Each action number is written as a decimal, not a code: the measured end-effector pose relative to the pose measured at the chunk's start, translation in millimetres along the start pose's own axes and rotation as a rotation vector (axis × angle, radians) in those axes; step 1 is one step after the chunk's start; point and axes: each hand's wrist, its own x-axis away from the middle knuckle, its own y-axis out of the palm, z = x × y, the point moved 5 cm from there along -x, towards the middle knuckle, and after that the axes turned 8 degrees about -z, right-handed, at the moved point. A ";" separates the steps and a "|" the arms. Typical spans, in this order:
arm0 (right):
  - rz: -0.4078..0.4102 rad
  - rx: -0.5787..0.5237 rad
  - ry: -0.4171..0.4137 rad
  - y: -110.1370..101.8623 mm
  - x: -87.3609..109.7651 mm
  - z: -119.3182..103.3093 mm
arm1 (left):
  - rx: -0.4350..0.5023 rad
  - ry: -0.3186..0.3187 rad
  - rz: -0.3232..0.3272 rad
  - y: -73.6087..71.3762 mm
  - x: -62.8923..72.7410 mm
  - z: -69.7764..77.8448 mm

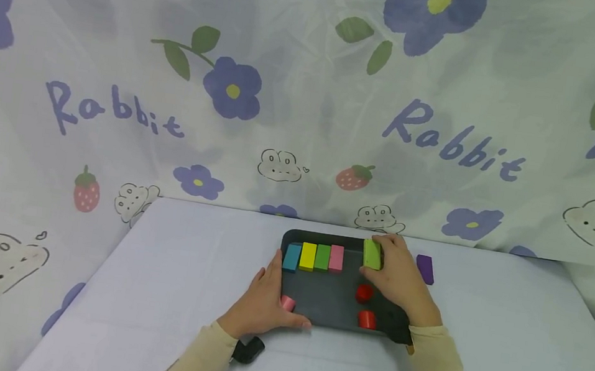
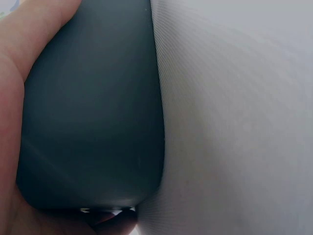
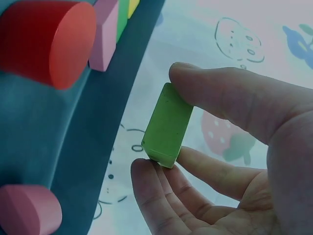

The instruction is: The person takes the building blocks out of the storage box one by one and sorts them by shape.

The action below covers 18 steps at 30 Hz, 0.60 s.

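A dark grey tray [image 1: 322, 298] stands on the white table. My left hand [image 1: 264, 306] holds its near left corner, thumb along the front wall and fingers along the left side; the left wrist view shows the tray wall [image 2: 98, 107] close up. Between thumb and fingertips, my right hand [image 1: 401, 277] pinches a light green block [image 1: 372, 255] at the tray's far right; the right wrist view shows this block [image 3: 168, 127] upright. Blue [image 1: 292, 257], yellow [image 1: 307, 256], green [image 1: 322, 257] and pink blocks [image 1: 336, 258] form a row at the far left inside.
Two red pieces, one rounded [image 1: 364, 293] and one cylinder [image 1: 367, 319], lie in the tray's right half. A pink cylinder [image 1: 287, 304] sits beside my left hand. Right of the tray, a purple block [image 1: 424, 269] lies on the table. A printed cloth [image 1: 306, 118] hangs behind.
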 end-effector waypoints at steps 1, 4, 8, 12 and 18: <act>0.000 0.002 0.002 -1.2 1.2 0.8 | 0.001 -0.001 0.000 0.0 -0.2 -0.1; -0.002 -0.006 0.011 -4.1 4.5 2.9 | -0.003 -0.009 -0.001 0.3 -1.3 -1.4; 0.004 -0.012 0.007 -6.7 6.9 5.3 | -0.008 -0.021 -0.009 1.0 -2.1 -3.0; 0.003 -0.025 0.021 -9.1 9.5 9.5 | -0.008 -0.023 -0.013 1.4 -2.0 -2.5; 0.002 -0.023 0.025 -12.4 13.0 12.9 | -0.001 -0.020 -0.013 1.3 -1.0 -1.2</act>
